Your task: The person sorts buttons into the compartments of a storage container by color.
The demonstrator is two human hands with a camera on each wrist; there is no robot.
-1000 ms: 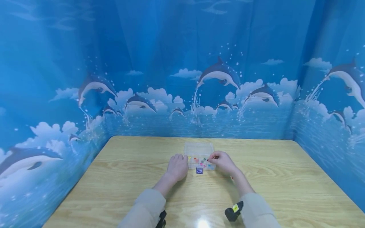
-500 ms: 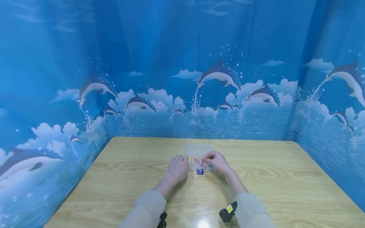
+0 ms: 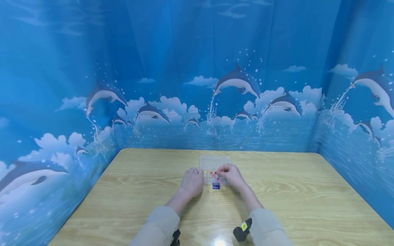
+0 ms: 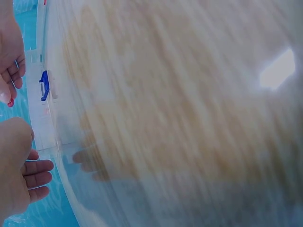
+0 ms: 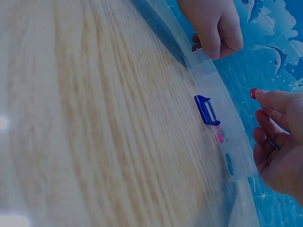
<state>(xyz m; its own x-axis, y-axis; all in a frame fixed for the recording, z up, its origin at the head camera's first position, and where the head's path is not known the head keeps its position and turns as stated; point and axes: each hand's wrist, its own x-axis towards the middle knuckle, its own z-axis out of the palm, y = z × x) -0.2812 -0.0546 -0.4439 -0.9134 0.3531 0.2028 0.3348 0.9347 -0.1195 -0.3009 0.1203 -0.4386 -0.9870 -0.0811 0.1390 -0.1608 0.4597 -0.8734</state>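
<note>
A clear plastic compartment box (image 3: 215, 160) lies on the table with its lid raised at the back and a blue latch (image 5: 207, 111) on its front. My left hand (image 3: 193, 181) holds the box's left end, thumb and fingers at the corner in the right wrist view. Between thumb and forefinger, my right hand (image 3: 232, 176) pinches a small red button (image 5: 253, 93) over the box. Small yellow and orange pieces (image 3: 211, 174) show in the compartments, and pink (image 5: 219, 135) and teal pieces (image 5: 229, 163) show through the front wall. My right hand hides some compartments.
The wood-grain table (image 3: 147, 171) stretches around the box on all sides. A blue curtain (image 3: 172, 102) printed with dolphins stands behind the table and along both sides. A bright light reflection (image 3: 219, 242) shows near the front.
My right hand has moved left over the box, carrying the red button from the right-hand compartments toward the middle. My left hand stays at the box's left end.
</note>
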